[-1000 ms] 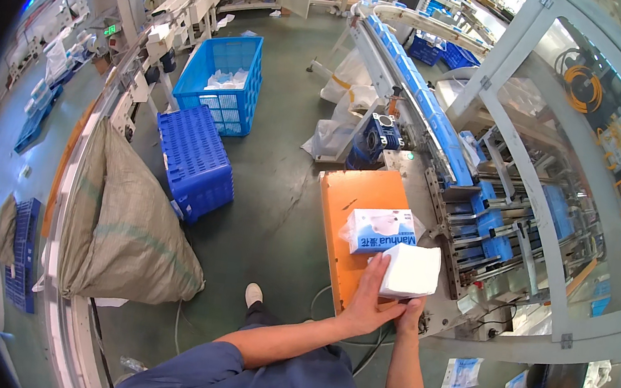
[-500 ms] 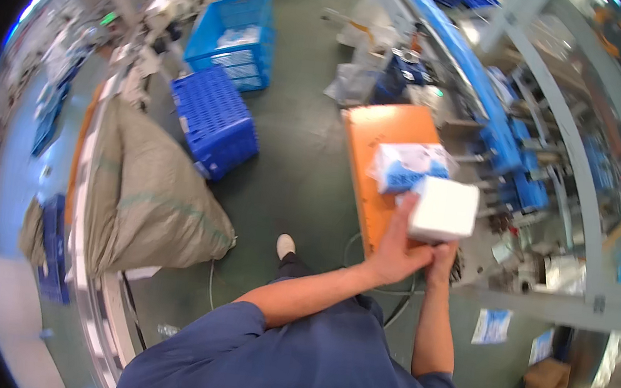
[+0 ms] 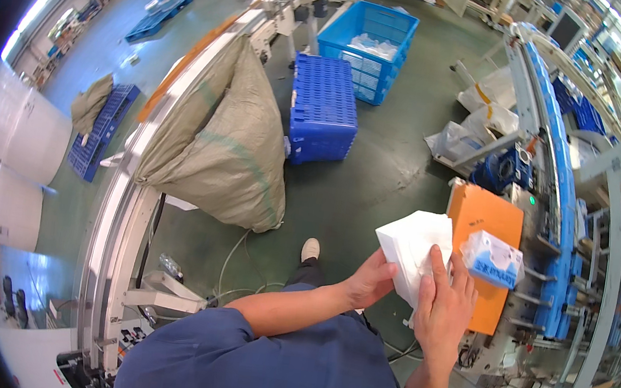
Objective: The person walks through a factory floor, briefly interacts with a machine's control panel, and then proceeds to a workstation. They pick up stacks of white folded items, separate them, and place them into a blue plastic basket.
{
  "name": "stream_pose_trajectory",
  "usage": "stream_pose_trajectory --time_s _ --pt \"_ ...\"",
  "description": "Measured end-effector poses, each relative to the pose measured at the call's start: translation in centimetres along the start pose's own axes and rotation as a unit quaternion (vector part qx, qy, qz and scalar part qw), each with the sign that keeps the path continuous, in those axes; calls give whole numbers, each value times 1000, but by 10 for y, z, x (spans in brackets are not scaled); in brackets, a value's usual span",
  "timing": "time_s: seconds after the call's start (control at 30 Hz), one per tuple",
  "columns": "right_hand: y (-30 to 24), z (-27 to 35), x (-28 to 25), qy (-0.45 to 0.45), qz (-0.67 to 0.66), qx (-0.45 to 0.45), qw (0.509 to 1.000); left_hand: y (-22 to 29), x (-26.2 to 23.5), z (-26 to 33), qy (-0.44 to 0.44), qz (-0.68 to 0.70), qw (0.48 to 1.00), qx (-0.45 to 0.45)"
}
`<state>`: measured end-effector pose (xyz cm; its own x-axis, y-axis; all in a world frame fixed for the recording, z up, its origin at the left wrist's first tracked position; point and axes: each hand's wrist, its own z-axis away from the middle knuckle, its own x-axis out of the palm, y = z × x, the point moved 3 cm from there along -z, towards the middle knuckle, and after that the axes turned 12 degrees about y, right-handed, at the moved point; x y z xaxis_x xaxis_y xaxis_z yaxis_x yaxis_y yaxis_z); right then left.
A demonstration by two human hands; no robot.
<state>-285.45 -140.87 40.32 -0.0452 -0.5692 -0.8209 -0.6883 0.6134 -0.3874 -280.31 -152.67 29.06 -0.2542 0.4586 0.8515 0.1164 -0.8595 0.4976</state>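
**Stack (image 3: 407,241) shifted clear of the pack (image 3: 495,258), right hand (image 3: 445,307) brought onto its face**

Movement: one second ago the white stack overlapped the pack in view, with both my hands low on it. It now sits right of centre, by the left edge of the orange board (image 3: 483,207), tilted. The view has turned too.

Hands: my left hand (image 3: 369,281) pinches the lower left side of the stack, thumb uppermost; its other fingertips are partly hidden. My right-hand fingers are stretched and slightly parted, the index laid on the white face. I cannot tell how hard they press.

Risks: the lower corner narrows to a point, so a loose left pinch could let sheets slip to the floor (image 3: 397,185). Too firm a right index could crease the top sheet. My right wrist, swung rightward, could knock the pack off the board.

Count: one stack, held; one pack, on the board; one board; one light-blue crate (image 3: 370,85), upper centre, with white pieces I cannot count; one dark-blue crate (image 3: 325,103), below it; one sack (image 3: 234,154), left of centre; one shoe (image 3: 310,250), lower centre.
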Motion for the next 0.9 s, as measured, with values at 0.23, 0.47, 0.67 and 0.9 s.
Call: stream_pose_trajectory --time_s 0.23,0.47,0.67,0.9 --pt "-41 -67 108 -58 -314 94 943 100 -70 -8 73 63 995 38" --pt "-130 -145 170 -67 -365 28 928 195 -137 -36 146 83 976 136" --pt "-170 -199 202 -112 -28 -247 962 252 -163 -73 147 81 972 162" --pt "-109 -262 267 -35 -517 172 838 282 -165 -129 154 139 962 180"
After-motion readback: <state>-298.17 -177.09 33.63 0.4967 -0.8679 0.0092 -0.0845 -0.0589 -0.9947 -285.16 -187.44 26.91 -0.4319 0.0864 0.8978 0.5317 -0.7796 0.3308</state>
